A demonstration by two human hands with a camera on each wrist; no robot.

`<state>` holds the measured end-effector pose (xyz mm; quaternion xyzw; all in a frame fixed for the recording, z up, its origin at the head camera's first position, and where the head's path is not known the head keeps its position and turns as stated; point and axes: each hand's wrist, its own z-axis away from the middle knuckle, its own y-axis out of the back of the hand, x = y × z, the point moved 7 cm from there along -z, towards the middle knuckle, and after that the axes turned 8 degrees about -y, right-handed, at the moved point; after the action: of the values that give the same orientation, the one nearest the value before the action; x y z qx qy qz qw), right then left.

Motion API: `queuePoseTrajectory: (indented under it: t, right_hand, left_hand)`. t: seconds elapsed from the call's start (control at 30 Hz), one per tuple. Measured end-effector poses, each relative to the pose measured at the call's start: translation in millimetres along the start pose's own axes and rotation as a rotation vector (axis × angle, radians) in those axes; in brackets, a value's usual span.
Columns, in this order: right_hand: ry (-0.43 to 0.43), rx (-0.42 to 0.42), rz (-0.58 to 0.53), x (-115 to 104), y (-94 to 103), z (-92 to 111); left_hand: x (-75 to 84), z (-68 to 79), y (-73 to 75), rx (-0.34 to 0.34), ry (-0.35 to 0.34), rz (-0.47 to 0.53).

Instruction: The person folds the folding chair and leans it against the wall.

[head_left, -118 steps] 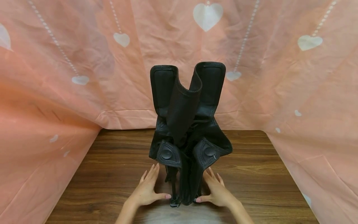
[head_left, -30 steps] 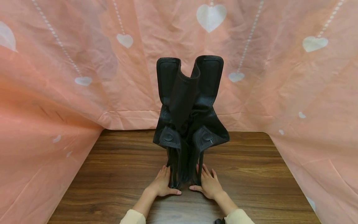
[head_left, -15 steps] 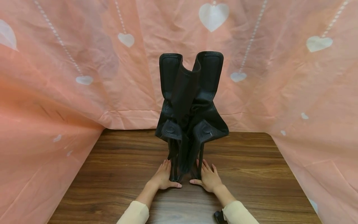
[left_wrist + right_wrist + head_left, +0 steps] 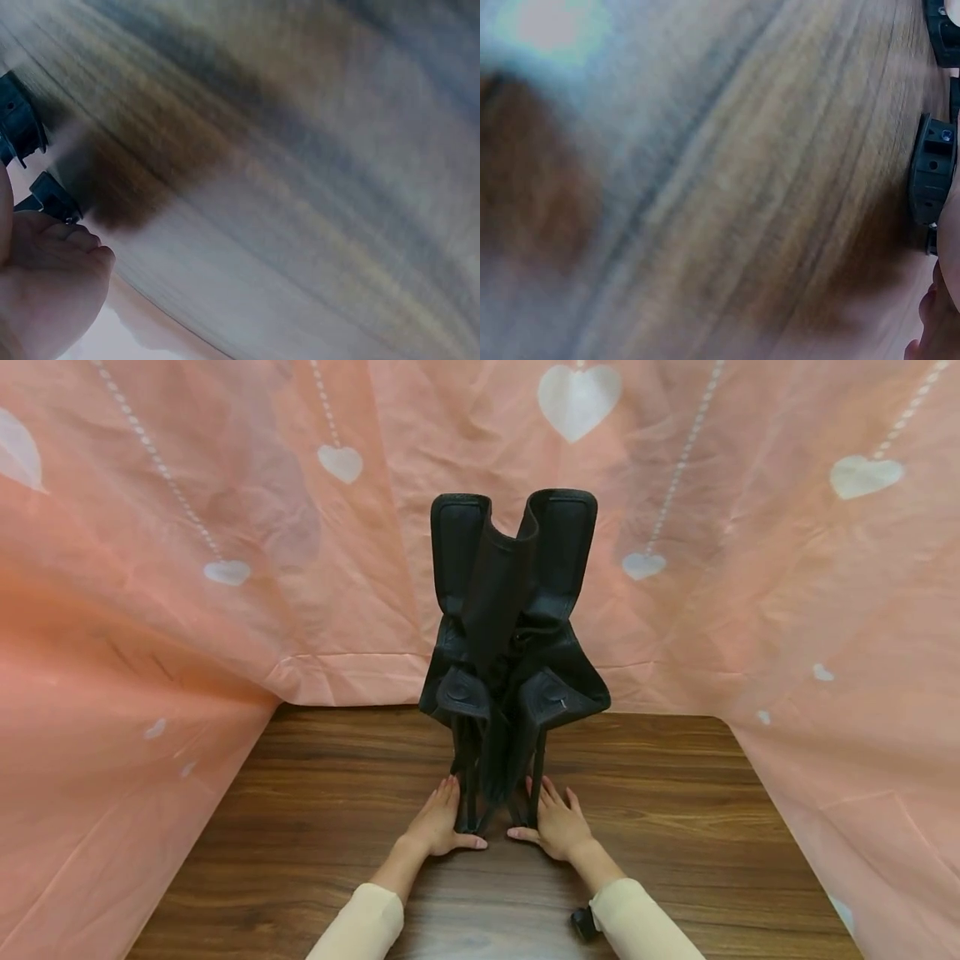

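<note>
A black folding chair (image 4: 502,635) stands folded up at the middle of the table, its fabric flaps spread at the top and thin dark legs below. My left hand (image 4: 437,823) rests by the leg feet on the left, fingers straight, thumb pointing across the front. My right hand (image 4: 558,827) mirrors it on the right, fingers extended beside a leg and thumb pointing inward. Dark plastic feet (image 4: 19,116) appear close to the hand in the left wrist view; another foot (image 4: 933,169) lies at the right edge of the right wrist view.
The brown wood-grain table (image 4: 315,827) lies beneath everything. A peach curtain (image 4: 352,593) with white hearts surrounds it at the back and both sides. A small black device (image 4: 583,923) sits by the right sleeve (image 4: 637,918).
The chair has slid away from me toward the back curtain. Both hands have closed in on its feet and travelled forward with it, and the sleeves have come into view.
</note>
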<state>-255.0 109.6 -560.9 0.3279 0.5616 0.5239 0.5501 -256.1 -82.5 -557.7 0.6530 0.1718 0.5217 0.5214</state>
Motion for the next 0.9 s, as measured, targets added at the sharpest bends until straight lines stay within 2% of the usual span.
queuePoseTrajectory:
  t: [0.4,0.6,0.9]
  right_hand:
    - [-0.065,-0.072,0.123,3,-0.3,-19]
    - [-0.083,-0.113,0.135,1,0.0,-26]
    - [-0.107,-0.119,0.153,3,5.0,-32]
  left_hand:
    - [-4.2,-12.1,7.7,0.016,0.02,0.028]
    - [-8.7,-15.7,9.4,0.017,0.032,0.022]
    - [-9.7,-27.5,14.0,0.004,0.024,0.017]
